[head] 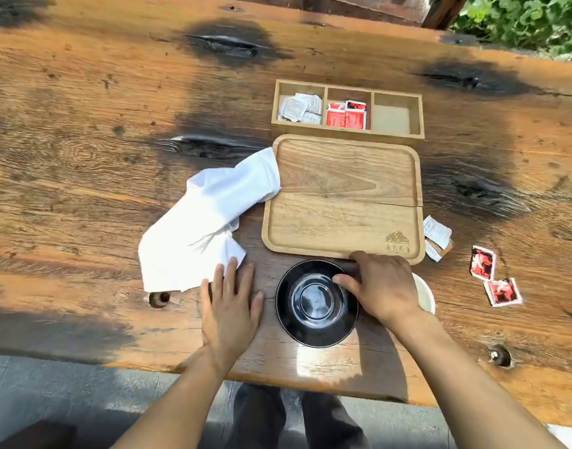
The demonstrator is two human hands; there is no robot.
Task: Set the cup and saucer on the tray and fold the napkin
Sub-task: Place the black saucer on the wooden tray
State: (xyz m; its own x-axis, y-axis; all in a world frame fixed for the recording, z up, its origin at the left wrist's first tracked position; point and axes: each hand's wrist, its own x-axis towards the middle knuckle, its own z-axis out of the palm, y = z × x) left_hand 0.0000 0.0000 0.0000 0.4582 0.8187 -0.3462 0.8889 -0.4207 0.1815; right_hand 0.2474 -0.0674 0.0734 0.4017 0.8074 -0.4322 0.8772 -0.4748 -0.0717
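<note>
Nothing is on the wooden tray (341,196) yet, so all three steps remain. Your right hand (380,285) rests on the far right rim of the black saucer (315,303), thumb on top, a loose grip that may be closing; the saucer sits flat on the surface (116,92) just before the tray. The white cup (425,293) is mostly hidden behind that hand. Your left hand (229,306) lies flat and open, fingertips touching the unfolded, crumpled napkin (206,218).

Wooden table (83,157) before me, three-compartment box (347,132) holding white packets (300,107) and red packets (346,115), loose sachets (482,263) at my right.
</note>
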